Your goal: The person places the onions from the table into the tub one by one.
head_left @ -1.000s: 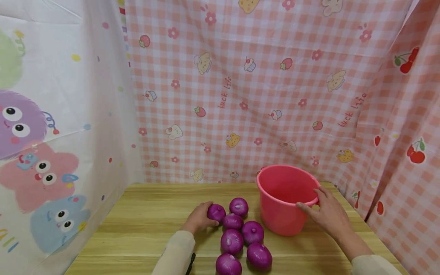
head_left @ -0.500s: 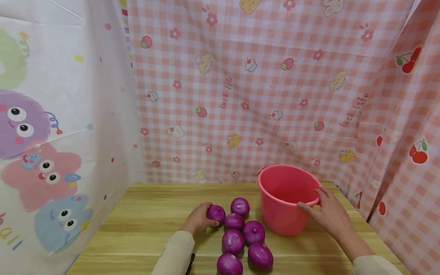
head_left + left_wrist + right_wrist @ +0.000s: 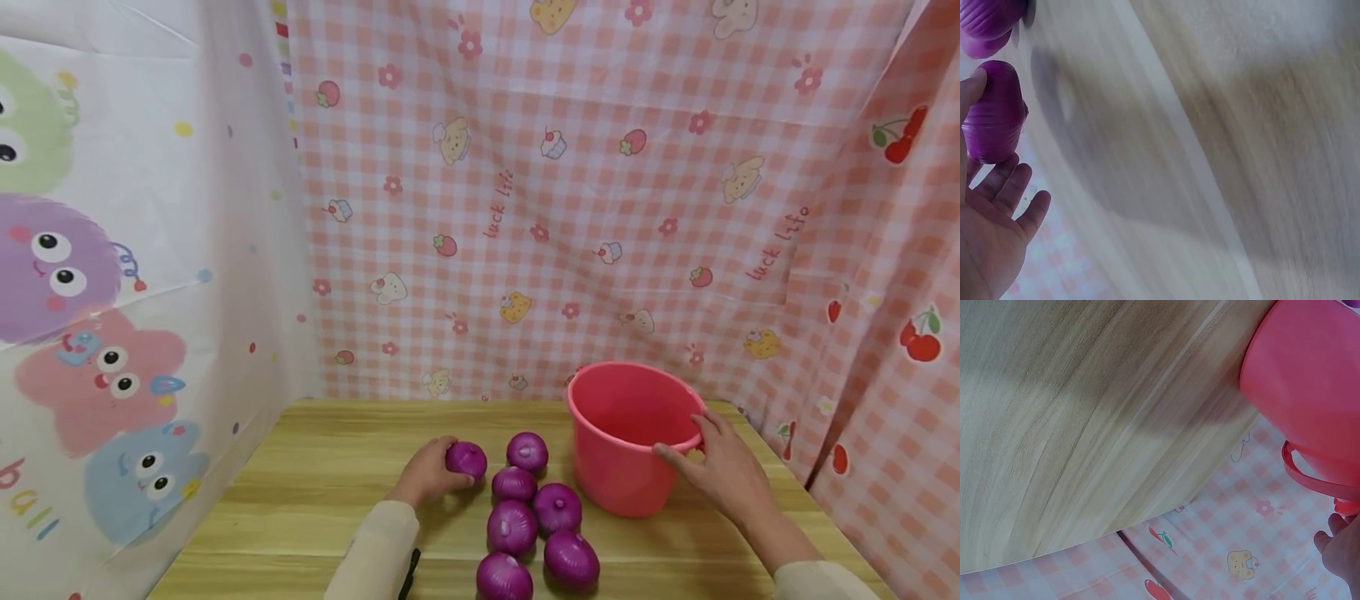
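My left hand (image 3: 431,473) pinches a purple onion (image 3: 467,462) between thumb and fingers, at the far left of the onion group. In the left wrist view the thumb presses the side of this onion (image 3: 994,115), and the outer fingers extend loosely away from it. More purple onions sit close together to its right, among them one at the back (image 3: 527,452) and one at the front (image 3: 505,577). A pink bucket (image 3: 626,479) stands upright right of them. My right hand (image 3: 723,467) holds its near right rim, thumb on the near side.
The wooden table (image 3: 300,500) carries everything. A pink checked cloth (image 3: 480,250) hangs behind its back edge, with a white cartoon-printed cloth (image 3: 240,250) on the left. The bucket's handle (image 3: 1310,478) hangs at its side in the right wrist view.
My left hand has moved slightly left and up with the onion, opening a gap between it and the others. The right hand stays on the bucket's rim. The head view has shifted slightly.
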`<state>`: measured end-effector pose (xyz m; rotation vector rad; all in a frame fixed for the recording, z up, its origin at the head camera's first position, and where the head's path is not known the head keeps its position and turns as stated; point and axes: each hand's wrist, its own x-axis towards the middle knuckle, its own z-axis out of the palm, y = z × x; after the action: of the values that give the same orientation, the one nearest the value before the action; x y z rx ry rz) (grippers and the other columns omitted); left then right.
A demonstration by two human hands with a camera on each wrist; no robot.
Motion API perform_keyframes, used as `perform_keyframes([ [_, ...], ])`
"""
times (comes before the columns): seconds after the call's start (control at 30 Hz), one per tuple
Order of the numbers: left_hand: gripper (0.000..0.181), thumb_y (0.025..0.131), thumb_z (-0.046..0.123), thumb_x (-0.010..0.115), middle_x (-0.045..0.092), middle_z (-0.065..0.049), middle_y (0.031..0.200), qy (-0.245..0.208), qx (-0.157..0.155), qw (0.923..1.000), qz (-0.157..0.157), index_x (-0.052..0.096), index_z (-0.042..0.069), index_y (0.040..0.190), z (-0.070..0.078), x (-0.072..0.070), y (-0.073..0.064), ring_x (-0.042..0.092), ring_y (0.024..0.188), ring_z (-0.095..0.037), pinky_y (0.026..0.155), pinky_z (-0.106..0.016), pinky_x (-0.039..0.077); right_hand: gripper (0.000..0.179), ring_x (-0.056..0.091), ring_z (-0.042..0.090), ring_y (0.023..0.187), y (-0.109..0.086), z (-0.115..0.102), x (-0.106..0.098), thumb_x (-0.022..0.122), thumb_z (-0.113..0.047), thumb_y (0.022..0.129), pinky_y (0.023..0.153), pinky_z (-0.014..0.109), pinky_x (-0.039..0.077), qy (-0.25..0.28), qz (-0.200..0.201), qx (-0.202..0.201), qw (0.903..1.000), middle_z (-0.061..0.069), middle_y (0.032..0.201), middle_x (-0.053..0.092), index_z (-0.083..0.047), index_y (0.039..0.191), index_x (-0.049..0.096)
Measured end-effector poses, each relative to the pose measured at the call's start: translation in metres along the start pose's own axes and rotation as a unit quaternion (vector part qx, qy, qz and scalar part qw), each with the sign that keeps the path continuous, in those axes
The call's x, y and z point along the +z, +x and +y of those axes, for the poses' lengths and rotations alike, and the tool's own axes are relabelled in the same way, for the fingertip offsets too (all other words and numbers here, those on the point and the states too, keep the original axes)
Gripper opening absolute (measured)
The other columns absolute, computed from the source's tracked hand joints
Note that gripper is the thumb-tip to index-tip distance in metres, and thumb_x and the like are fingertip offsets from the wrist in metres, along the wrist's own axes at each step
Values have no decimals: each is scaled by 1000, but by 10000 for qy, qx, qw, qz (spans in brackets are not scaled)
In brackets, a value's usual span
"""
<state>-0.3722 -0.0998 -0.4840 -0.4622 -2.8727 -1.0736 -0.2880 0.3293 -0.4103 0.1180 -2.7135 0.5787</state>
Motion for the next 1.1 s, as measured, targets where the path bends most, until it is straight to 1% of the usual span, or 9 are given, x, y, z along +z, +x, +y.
perform_keyframes([
  [0.13, 71, 78, 23, 86, 58, -23, 125, -61, 12, 10000, 53, 52, -5, 134, 2, -6, -1, 58, 112, -39, 96, -53, 49, 95, 35, 55, 128, -1, 0, 0, 54, -66, 91, 98, 70, 37, 15, 1, -8, 10000, 37, 146, 31, 14, 140, 42],
  [0.3, 71, 79, 25, 85, 59, -22, 125, -162, -27, 9998, 107, 52, -4, 134, 5, -9, 2, 60, 110, -37, 93, -51, 52, 95, 35, 55, 128, -2, -1, -1, 55, -66, 91, 98, 71, 36, 39, -22, 6, 10000, 37, 147, 29, 14, 141, 41],
  [0.4, 69, 79, 27, 85, 60, -20, 123, -149, 56, 9997, 181, 53, -3, 133, 7, -12, 5, 61, 108, -35, 92, -49, 53, 95, 35, 55, 128, -2, -1, -1, 55, -66, 91, 98, 71, 36, 43, -13, 6, 10000, 37, 147, 30, 14, 141, 41],
  [0.47, 68, 78, 26, 85, 61, -21, 122, -145, 214, 9993, 254, 54, -3, 131, 9, -16, 7, 62, 107, -36, 91, -50, 53, 95, 35, 55, 128, -1, -1, -1, 55, -66, 91, 98, 70, 36, 48, -6, 2, 10000, 37, 147, 30, 14, 141, 41],
  [0.63, 68, 79, 29, 85, 61, -20, 123, -170, 286, 9988, 346, 55, -1, 132, 18, -24, 11, 62, 107, -34, 92, -49, 52, 95, 36, 56, 127, -1, -1, 0, 55, -66, 91, 97, 70, 37, 35, 17, -4, 10000, 37, 146, 30, 14, 140, 42],
  [0.73, 70, 80, 30, 84, 60, -20, 126, -224, 215, 9990, 334, 54, -1, 134, 26, -29, 12, 62, 109, -34, 92, -48, 52, 95, 36, 56, 127, -1, -1, 0, 55, -66, 91, 97, 70, 37, 40, 15, -11, 10000, 37, 146, 30, 14, 141, 41],
  [0.87, 71, 80, 31, 84, 59, -20, 128, -326, 220, 9987, 314, 52, -2, 135, 35, -35, 13, 61, 110, -34, 93, -49, 51, 96, 36, 55, 127, -1, -2, 0, 55, -66, 91, 98, 70, 37, 48, -2, -8, 10000, 37, 147, 30, 14, 141, 41],
  [1.0, 72, 81, 33, 83, 59, -19, 128, -359, 260, 9986, 293, 51, 0, 136, 44, -38, 16, 61, 110, -32, 93, -48, 52, 95, 35, 56, 128, -1, -2, -1, 55, -66, 91, 97, 70, 37, 56, -2, -1, 10000, 37, 147, 29, 14, 141, 41],
  [1.1, 70, 81, 34, 82, 60, -17, 125, -372, 380, 9981, 306, 52, 2, 135, 50, -40, 19, 62, 108, -31, 91, -46, 53, 96, 35, 56, 128, -1, -2, -1, 54, -66, 91, 97, 71, 36, 46, -19, 6, 10000, 37, 147, 29, 14, 142, 40],
])
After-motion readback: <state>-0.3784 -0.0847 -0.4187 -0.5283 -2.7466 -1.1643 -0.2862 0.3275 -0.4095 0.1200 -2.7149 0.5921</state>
